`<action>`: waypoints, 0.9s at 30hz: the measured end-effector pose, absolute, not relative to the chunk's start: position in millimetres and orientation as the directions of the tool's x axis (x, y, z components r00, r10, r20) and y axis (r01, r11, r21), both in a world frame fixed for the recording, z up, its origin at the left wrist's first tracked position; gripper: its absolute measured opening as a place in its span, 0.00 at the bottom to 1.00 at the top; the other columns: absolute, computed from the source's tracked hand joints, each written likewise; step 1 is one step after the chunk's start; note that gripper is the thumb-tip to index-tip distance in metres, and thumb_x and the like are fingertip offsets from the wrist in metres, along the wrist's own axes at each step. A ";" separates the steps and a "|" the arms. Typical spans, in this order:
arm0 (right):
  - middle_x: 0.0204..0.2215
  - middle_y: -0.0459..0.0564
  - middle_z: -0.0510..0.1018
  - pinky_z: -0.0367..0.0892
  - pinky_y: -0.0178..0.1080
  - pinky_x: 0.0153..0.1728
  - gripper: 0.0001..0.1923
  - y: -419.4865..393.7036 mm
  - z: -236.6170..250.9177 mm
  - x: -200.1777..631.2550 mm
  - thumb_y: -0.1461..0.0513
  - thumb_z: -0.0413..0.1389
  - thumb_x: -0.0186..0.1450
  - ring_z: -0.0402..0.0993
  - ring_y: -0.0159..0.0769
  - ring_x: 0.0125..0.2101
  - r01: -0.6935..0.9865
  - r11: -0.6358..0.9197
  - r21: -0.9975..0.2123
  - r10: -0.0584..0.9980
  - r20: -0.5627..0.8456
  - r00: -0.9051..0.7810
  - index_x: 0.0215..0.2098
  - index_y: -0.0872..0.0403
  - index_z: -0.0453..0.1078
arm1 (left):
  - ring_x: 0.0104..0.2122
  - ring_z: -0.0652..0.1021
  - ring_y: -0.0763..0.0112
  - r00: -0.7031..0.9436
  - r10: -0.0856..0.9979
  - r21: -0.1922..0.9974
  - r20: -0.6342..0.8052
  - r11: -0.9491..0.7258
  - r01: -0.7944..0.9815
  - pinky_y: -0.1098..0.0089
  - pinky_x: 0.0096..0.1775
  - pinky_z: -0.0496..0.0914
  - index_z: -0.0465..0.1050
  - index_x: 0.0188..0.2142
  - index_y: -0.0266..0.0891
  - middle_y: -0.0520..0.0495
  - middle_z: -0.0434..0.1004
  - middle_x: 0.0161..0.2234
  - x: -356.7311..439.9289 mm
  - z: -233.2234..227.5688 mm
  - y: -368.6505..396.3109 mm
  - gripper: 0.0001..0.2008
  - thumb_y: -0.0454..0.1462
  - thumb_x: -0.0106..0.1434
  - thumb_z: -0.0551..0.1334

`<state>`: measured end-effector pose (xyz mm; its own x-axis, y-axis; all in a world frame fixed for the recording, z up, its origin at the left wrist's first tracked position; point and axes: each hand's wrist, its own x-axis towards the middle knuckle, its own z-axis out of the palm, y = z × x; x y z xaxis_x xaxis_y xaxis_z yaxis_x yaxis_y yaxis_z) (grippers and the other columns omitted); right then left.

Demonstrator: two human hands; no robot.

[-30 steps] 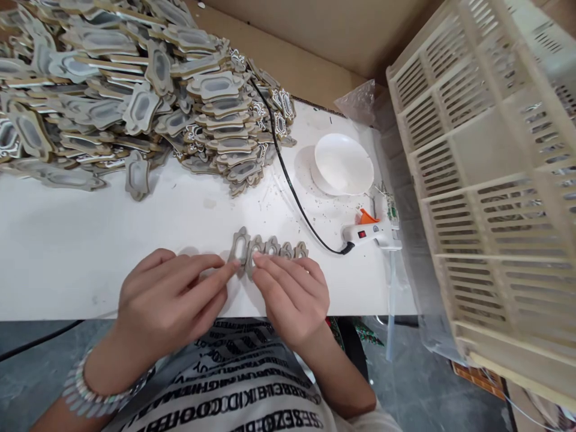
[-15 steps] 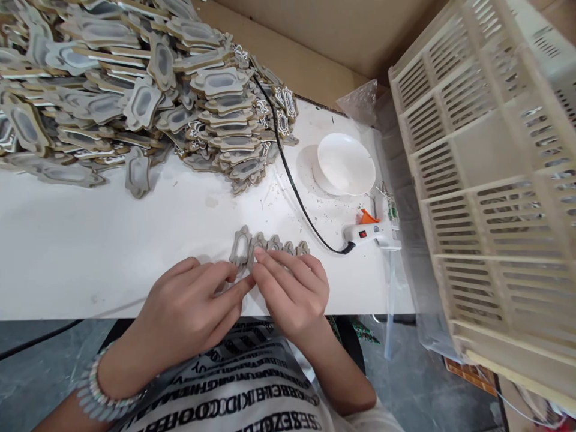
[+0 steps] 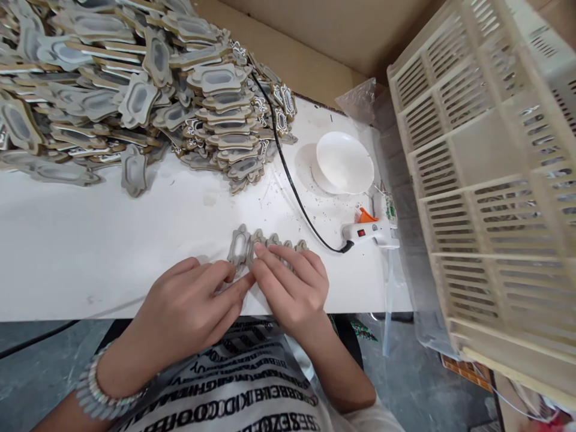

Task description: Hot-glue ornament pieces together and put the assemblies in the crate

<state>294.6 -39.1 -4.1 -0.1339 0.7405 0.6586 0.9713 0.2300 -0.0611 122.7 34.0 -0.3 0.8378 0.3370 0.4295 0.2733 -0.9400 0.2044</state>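
Note:
A row of several small grey ornate frame-shaped pieces [image 3: 240, 247] lies on the white table near its front edge. My left hand [image 3: 193, 303] is closed at the lower left end of the row, thumb and curled fingers against the leftmost pieces. Its outstretched finger meets the fingertips of my right hand [image 3: 292, 285]. That hand bends over the row from the right, its fingers together and pressed on the pieces. Both thumbs are largely hidden, as are the lower parts of most pieces.
A big heap of similar frame pieces [image 3: 135, 99] fills the back left. At right stand a white bowl [image 3: 344, 163] and a white glue gun [image 3: 371, 232], whose black cable [image 3: 292, 183] runs back to the heap. A cream slatted plastic crate [image 3: 488, 240] borders the right side.
Both hands keep almost the same hold on the row. The whole view has shifted very slightly; nothing has been picked up or let go.

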 end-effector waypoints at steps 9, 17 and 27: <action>0.37 0.46 0.86 0.66 0.37 0.36 0.13 -34.5 -2.1 291.6 0.70 0.56 0.69 0.79 0.33 0.38 0.971 0.215 -0.106 0.738 0.668 -0.090 0.30 0.54 0.77 | 0.23 0.69 0.71 0.843 0.317 0.184 0.434 -0.948 0.261 0.66 0.26 0.64 0.74 0.42 0.38 0.50 0.70 0.27 122.9 -1.5 34.8 0.08 0.32 0.69 0.56; 0.38 0.47 0.86 0.68 0.37 0.40 0.10 -39.0 -5.9 292.3 0.69 0.53 0.71 0.80 0.32 0.41 0.951 0.222 -0.217 0.795 0.605 -0.048 0.37 0.55 0.77 | 0.25 0.67 0.71 0.746 0.464 0.198 0.477 -0.884 0.424 0.66 0.29 0.63 0.73 0.50 0.42 0.51 0.68 0.28 113.7 -3.2 33.4 0.11 0.33 0.70 0.58; 0.43 0.47 0.85 0.58 0.42 0.61 0.13 -45.1 -5.8 292.7 0.69 0.50 0.73 0.80 0.32 0.47 0.934 0.214 -0.286 0.868 0.494 -0.048 0.42 0.54 0.77 | 0.25 0.68 0.72 0.771 0.463 0.113 0.437 -0.878 0.464 0.68 0.31 0.60 0.75 0.48 0.44 0.52 0.69 0.30 111.3 -2.8 35.5 0.10 0.35 0.70 0.59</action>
